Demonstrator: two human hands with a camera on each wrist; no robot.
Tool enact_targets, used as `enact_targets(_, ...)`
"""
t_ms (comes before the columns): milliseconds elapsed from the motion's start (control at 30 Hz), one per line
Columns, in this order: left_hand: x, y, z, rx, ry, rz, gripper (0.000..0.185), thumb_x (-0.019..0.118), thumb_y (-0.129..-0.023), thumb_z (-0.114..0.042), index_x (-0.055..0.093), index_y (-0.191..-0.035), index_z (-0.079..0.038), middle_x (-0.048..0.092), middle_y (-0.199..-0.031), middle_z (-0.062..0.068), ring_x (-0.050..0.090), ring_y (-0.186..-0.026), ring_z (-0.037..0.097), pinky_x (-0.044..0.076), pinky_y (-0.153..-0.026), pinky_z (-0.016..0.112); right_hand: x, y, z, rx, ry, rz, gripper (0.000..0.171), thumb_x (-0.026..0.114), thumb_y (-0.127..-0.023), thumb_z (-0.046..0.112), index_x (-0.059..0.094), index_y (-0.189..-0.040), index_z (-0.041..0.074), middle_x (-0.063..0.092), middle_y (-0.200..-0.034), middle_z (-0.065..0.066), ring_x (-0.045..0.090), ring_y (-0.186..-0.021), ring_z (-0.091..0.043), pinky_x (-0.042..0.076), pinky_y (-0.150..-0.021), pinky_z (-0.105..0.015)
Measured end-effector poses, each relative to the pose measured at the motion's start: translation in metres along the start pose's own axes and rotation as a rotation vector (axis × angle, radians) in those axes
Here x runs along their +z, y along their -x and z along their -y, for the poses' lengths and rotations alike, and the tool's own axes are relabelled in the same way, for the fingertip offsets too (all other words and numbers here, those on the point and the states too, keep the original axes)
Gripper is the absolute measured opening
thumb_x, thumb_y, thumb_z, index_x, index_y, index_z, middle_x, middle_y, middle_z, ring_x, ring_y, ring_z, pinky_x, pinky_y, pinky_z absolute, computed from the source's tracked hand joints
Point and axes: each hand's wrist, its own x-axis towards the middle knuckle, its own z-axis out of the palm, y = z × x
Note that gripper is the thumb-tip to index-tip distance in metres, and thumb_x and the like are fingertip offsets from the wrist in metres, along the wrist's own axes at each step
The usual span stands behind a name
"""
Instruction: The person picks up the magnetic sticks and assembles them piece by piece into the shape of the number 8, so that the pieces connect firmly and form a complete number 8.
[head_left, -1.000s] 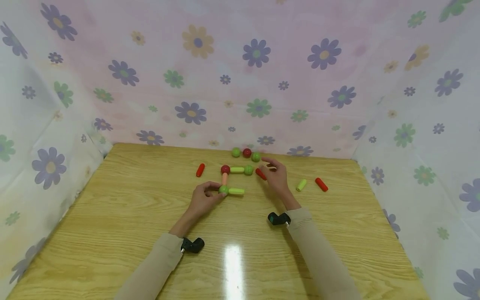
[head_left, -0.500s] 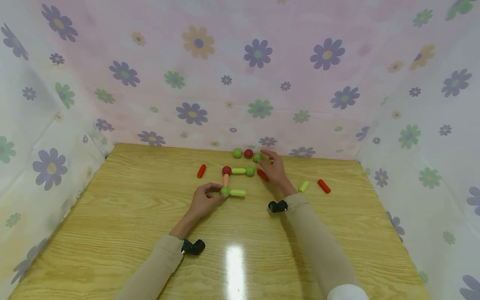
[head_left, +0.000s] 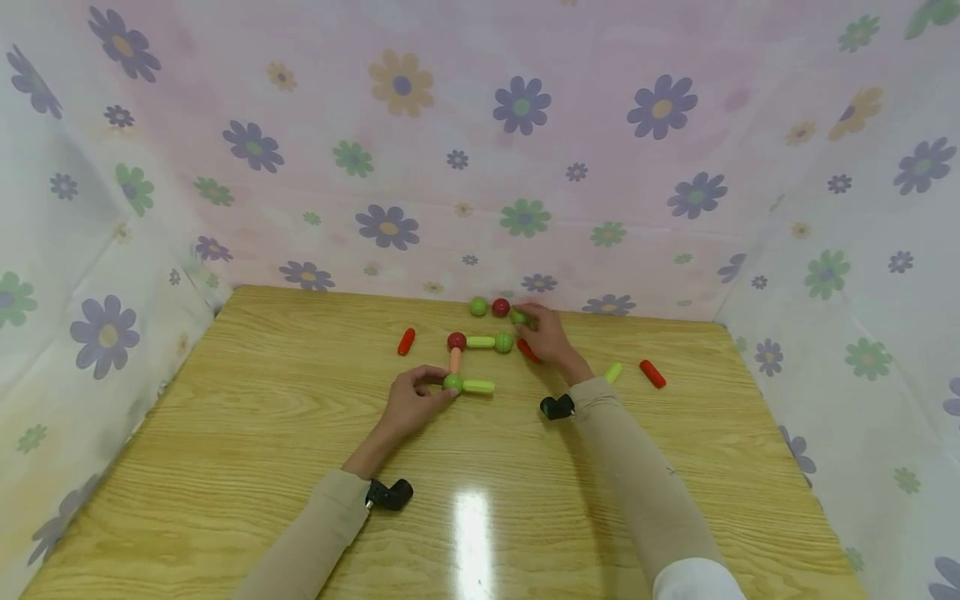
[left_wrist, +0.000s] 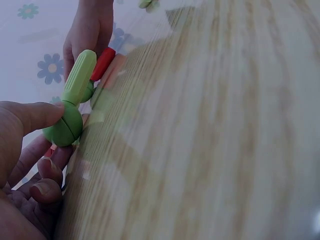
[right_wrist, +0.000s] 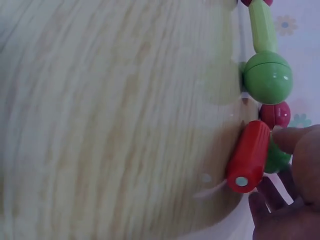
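Between left fingers (left_wrist: 50, 170), seamed green ball (left_wrist: 65, 126)

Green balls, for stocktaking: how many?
4 green balls: one in the left hand, one at the right hand, one between them, one left of the back red ball. More may be hidden.
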Motion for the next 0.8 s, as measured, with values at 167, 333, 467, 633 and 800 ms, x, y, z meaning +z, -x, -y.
enact_targets(167, 0.000, 0.000, 0.000, 0.005, 0.004, 0.006, 0.031, 0.081, -0.088, -0.015, 0.072, -0.117, -0.007, 0.072, -0.114, 0.012, 0.047, -0.059, 0.008, 0.039, -0.054, 0.021, 0.000, 0.004, -0.001, 0.095, -0.031, -0.017, 0.041, 0.057, -0.098, -0.002, 0.058, -0.139, -0.006, 0.057, -0.138, -0.029, 0.056, -0.120, -0.042, 0.046, -0.102, -0.053)
enact_targets(333, 0.000, 0.000, -0.001, 0.006, -0.004, 0.001, 0.030, 0.081, -0.089, -0.016, 0.073, -0.116, -0.008, 0.073, -0.113, 0.011, 0.047, -0.059, 0.010, 0.039, -0.055, 0.022, -0.001, 0.007, 0.001, 0.138, -0.115, -0.068, 0.041, 0.060, -0.098, 0.002, 0.057, -0.138, -0.006, 0.057, -0.135, -0.029, 0.058, -0.119, -0.043, 0.047, -0.101, -0.053)
enact_targets(467, 0.001, 0.000, -0.001, 0.005, -0.013, -0.002, 0.030, 0.081, -0.089, -0.017, 0.073, -0.116, -0.008, 0.073, -0.112, 0.010, 0.048, -0.061, 0.010, 0.040, -0.056, 0.022, -0.004, 0.011, 0.004, 0.130, -0.172, -0.104, 0.041, 0.062, -0.098, 0.002, 0.056, -0.138, -0.007, 0.057, -0.134, -0.028, 0.058, -0.120, -0.043, 0.048, -0.102, -0.052)
enact_targets(633, 0.001, -0.001, 0.001, 0.004, -0.019, -0.008, 0.031, 0.082, -0.088, -0.018, 0.073, -0.115, -0.008, 0.073, -0.112, 0.011, 0.049, -0.061, 0.009, 0.041, -0.056, 0.023, -0.009, 0.018, 0.017, 0.120, -0.248, -0.120, 0.043, 0.068, -0.097, 0.006, 0.057, -0.136, -0.006, 0.059, -0.130, -0.027, 0.061, -0.115, -0.044, 0.051, -0.098, -0.052)
enact_targets(800, 0.001, 0.000, 0.001, 0.010, -0.008, -0.008, 0.031, 0.082, -0.088, -0.019, 0.073, -0.116, -0.008, 0.073, -0.114, 0.012, 0.049, -0.060, 0.008, 0.041, -0.055, 0.023, -0.006, 0.026, 0.028, 0.025, -0.251, -0.133, 0.035, 0.068, -0.099, 0.009, 0.064, -0.129, -0.008, 0.064, -0.122, -0.029, 0.065, -0.108, -0.043, 0.054, -0.093, -0.053)
